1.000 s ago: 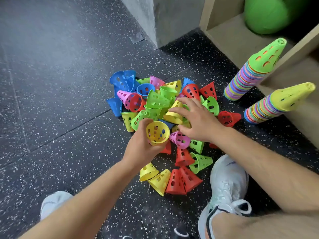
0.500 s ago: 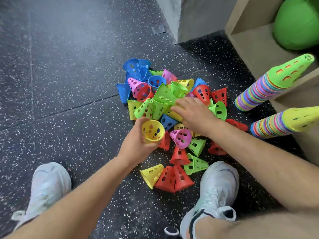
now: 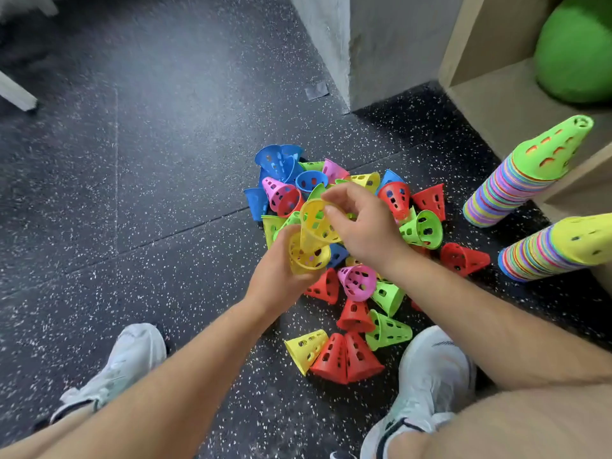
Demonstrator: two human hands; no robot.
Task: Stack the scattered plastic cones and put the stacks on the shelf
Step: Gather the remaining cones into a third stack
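Note:
A pile of scattered plastic cones (image 3: 356,286) in red, green, blue, pink and yellow lies on the dark speckled floor. My left hand (image 3: 281,276) grips a yellow cone (image 3: 308,258) with its mouth facing up. My right hand (image 3: 361,226) pinches a second yellow cone (image 3: 316,221) and holds its tip in the mouth of the first. Two tall stacks stand at the right: one topped green (image 3: 520,173), one topped yellow (image 3: 556,250). The wooden shelf (image 3: 490,104) is behind them.
A large green ball (image 3: 576,51) sits on the shelf's lower board. A grey concrete pillar (image 3: 367,44) rises behind the pile. My two white shoes (image 3: 116,369) (image 3: 430,372) flank the near edge of the pile. A white furniture leg (image 3: 16,92) stands far left.
My right hand lifted a yellow cone out of the pile and brought it over to the cone in my left hand. The view shifted, showing more of the shelf.

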